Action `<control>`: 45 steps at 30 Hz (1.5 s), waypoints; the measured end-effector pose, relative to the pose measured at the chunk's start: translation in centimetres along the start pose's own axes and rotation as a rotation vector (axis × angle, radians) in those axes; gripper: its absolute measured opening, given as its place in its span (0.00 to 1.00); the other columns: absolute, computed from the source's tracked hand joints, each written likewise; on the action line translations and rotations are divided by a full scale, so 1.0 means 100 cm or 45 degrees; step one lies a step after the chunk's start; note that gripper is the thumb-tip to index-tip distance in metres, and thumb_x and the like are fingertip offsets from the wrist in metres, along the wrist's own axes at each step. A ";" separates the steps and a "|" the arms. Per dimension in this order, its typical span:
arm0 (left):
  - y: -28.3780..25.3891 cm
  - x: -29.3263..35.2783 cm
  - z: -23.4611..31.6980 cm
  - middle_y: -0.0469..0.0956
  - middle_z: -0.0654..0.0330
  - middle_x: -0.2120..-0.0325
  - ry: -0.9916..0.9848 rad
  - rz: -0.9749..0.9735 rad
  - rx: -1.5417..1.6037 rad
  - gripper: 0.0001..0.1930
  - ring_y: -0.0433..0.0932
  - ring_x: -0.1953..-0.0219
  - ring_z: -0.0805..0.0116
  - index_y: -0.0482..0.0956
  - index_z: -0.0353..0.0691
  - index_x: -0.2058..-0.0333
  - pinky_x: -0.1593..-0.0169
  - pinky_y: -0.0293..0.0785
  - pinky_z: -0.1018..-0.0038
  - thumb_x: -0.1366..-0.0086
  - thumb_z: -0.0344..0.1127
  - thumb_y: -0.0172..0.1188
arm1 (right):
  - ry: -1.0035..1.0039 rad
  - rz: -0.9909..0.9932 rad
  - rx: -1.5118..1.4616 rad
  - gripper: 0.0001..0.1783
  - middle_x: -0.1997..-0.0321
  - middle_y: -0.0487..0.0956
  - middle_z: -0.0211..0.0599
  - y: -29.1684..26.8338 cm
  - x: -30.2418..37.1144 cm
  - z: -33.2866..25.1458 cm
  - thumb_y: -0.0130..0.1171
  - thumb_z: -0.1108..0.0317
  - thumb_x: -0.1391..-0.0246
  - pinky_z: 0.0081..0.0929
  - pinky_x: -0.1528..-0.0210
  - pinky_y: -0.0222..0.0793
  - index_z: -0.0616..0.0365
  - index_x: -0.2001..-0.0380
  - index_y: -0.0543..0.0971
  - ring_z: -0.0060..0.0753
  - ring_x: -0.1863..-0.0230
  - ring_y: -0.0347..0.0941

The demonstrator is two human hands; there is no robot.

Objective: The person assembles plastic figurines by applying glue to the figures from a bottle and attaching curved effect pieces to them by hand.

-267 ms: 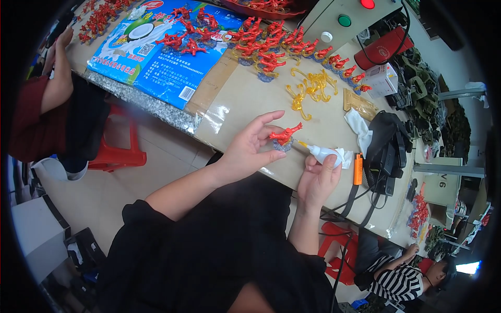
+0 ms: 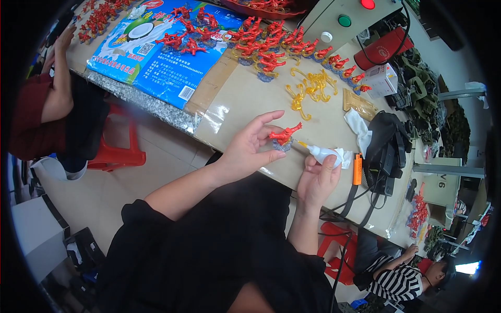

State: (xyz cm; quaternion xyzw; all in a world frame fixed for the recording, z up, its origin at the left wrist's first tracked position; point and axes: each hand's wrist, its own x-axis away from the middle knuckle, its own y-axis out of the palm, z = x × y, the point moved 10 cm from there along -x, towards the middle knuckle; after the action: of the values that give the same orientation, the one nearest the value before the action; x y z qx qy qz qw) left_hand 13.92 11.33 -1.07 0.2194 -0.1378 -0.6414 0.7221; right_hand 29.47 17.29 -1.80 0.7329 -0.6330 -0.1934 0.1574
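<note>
Between the thumb and fingers of my left hand (image 2: 249, 148) is a small red figurine (image 2: 283, 135) on a clear bluish base. My right hand (image 2: 318, 182) grips a white squeeze bottle (image 2: 322, 155) with a thin nozzle. The nozzle tip points left at the figurine's base, very close to it; whether they touch I cannot tell. Beyond my hands lies a loose pile of curved, translucent yellow pieces (image 2: 318, 85). Several finished-looking red figurines (image 2: 270, 61) with bluish bases stand in rows behind that pile.
A blue printed plastic sheet (image 2: 151, 65) bears more red figurines at the left. To the right lie a white cloth (image 2: 358, 129), an orange lighter-like object (image 2: 357, 169) and a black bag (image 2: 389, 138). A grey machine box (image 2: 334, 26) and red cylinder (image 2: 382, 48) stand behind. Other people sit at both sides.
My hands, the figurine and the bottle hold nearly still. At the far left, the other person's arm has shifted slightly.
</note>
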 end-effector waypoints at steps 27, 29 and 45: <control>0.000 0.001 0.001 0.67 0.56 0.58 -0.015 0.015 -0.001 0.35 0.67 0.53 0.71 0.51 0.39 0.43 0.49 0.63 0.76 0.49 0.16 0.55 | 0.037 -0.020 -0.011 0.10 0.72 0.68 0.34 0.001 0.000 0.002 0.46 0.64 0.44 0.19 0.75 0.58 0.59 0.65 0.64 0.23 0.76 0.62; -0.001 0.001 0.000 0.66 0.57 0.57 -0.006 0.015 -0.023 0.36 0.67 0.53 0.71 0.50 0.39 0.43 0.51 0.66 0.77 0.50 0.14 0.54 | 0.052 0.015 -0.099 0.10 0.71 0.69 0.33 -0.001 0.000 0.001 0.45 0.63 0.43 0.19 0.75 0.57 0.59 0.64 0.65 0.23 0.75 0.62; 0.022 0.010 0.046 0.72 0.56 0.72 0.875 0.242 -1.499 0.18 0.69 0.66 0.58 0.72 0.35 0.66 0.60 0.67 0.68 0.60 0.25 0.64 | -0.197 0.010 -0.056 0.11 0.68 0.68 0.35 0.001 0.001 -0.023 0.48 0.65 0.45 0.20 0.74 0.59 0.60 0.63 0.64 0.23 0.76 0.64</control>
State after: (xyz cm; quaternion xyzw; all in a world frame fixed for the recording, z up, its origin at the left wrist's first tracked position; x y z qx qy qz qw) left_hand 13.69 9.90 3.94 -0.0316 0.4516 -0.4373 0.7771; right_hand 30.52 17.12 0.26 0.7096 -0.6418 -0.2626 0.1247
